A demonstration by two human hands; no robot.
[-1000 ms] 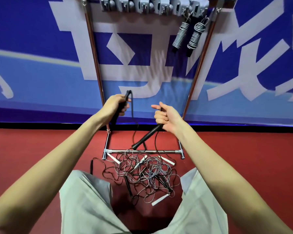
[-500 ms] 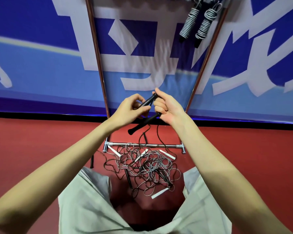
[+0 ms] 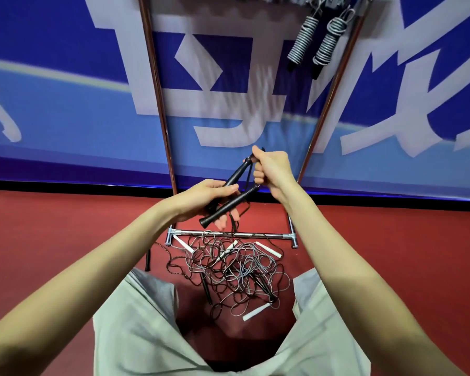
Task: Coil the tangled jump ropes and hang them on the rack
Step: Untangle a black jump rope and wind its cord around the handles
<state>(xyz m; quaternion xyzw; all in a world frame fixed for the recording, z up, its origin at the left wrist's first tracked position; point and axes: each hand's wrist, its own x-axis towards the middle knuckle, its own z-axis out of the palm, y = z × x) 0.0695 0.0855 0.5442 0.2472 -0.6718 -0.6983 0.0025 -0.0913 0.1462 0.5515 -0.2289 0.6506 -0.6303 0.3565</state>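
Both hands' grips, left [image 3: 201,198] and right [image 3: 272,169], clench seemingly two black handles [image 3: 229,204].

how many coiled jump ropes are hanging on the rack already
2. Both grey coiled jump ropes hang at the rack's top right: one on the left, the other beside it. The rack top is cut off, so more may be hidden.

1. Bright, even indoor light falls from above.
2. A soft shadow darkens the red floor [image 3: 65,240] between the knees.
3. Wide-angle distortion splays the rack [image 3: 154,85] posts outward.
4. The blue banner [image 3: 52,63] looks slightly motion-smeared.
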